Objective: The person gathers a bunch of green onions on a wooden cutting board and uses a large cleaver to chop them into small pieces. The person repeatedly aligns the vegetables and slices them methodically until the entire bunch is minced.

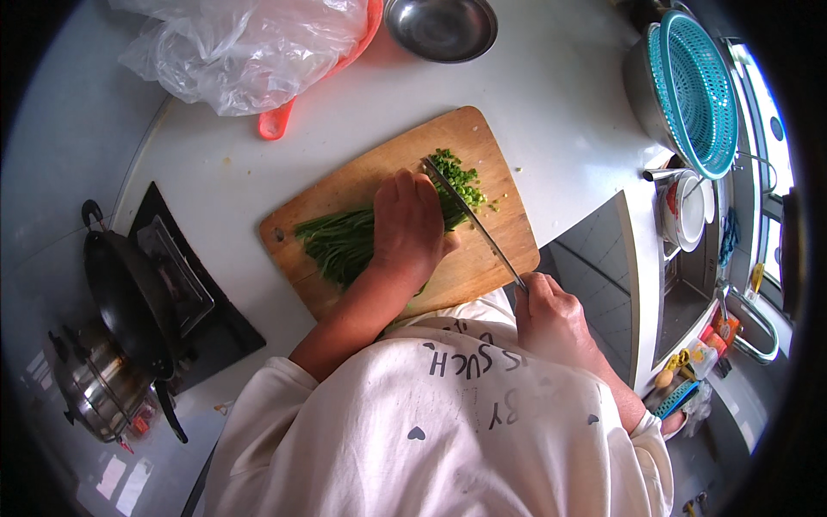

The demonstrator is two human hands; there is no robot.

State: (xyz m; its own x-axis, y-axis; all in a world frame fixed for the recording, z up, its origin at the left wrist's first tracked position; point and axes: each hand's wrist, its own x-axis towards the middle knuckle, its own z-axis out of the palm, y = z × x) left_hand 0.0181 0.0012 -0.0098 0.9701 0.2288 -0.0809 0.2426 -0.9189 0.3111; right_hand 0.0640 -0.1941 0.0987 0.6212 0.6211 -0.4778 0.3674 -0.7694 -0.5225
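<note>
My left hand [408, 216] presses down on a bunch of long green stalks [339, 242], perhaps garlic chives or scallions, lying on a wooden cutting board [452, 274]. In my right hand [549, 307] is the handle of a kitchen knife [478, 225], mostly covered by my fingers. Its blade slants across the board just right of my left hand, seen nearly edge-on. Beyond the blade lies a small heap of chopped green pieces [455, 169], and a few bits are scattered to its right. My fingers hide the middle of the bunch.
A steel bowl [442, 29] and a clear plastic bag [252, 55] over a red-orange container [276, 121] stand beyond the board. Leftward are a black wok [123, 297] and a steel pot [97, 388]. A turquoise colander [701, 97] and a sink [681, 304] are on the right.
</note>
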